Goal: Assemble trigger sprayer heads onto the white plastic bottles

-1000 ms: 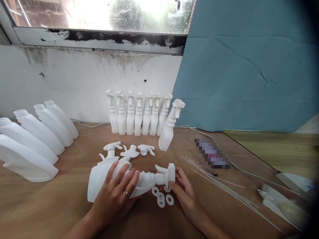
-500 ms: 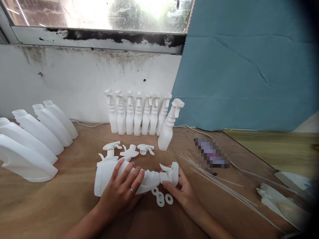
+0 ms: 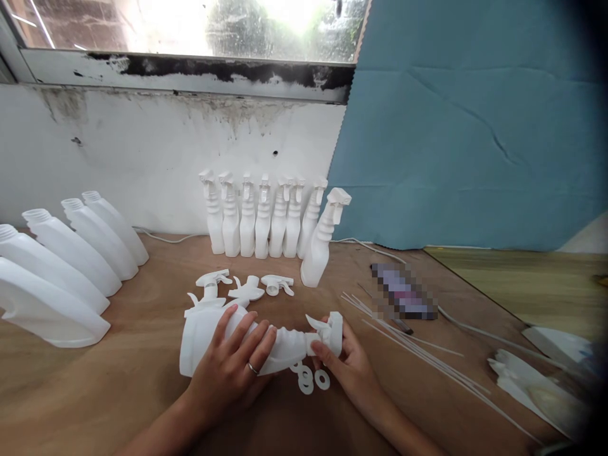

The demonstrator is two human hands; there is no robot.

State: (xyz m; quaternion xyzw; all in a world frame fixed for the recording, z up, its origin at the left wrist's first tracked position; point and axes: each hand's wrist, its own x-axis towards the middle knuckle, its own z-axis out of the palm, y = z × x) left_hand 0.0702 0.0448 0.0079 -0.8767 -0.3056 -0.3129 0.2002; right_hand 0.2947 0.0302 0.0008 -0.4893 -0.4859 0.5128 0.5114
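A white spray bottle point(image 3: 285, 354) lies on its side across the front of the table, neck to the right. My left hand point(image 3: 232, 354), with a ring on one finger, is wrapped over its body. At the neck, my right hand point(image 3: 346, 361) grips the trigger sprayer head point(image 3: 332, 332), its thumb on the collar. The trigger points up and to the left. Just below the neck lie several flat white washers point(image 3: 306, 380), partly covered by the bottle. Loose trigger sprayers point(image 3: 247, 291) rest on the table behind the bottle.
Several bottles with sprayers fitted point(image 3: 263, 221) stand in a row by the wall. Open-necked bottles point(image 3: 71, 253) stand at the left. To the right are thin white tubes point(image 3: 418, 348), a blurred-out flat object point(image 3: 403, 291), a cable point(image 3: 479, 332) and a crumpled plastic bag point(image 3: 532, 386).
My right thumb has shifted slightly up and right on the sprayer collar. The sprayer head and neck have moved a touch to the right. My left hand keeps its hold.
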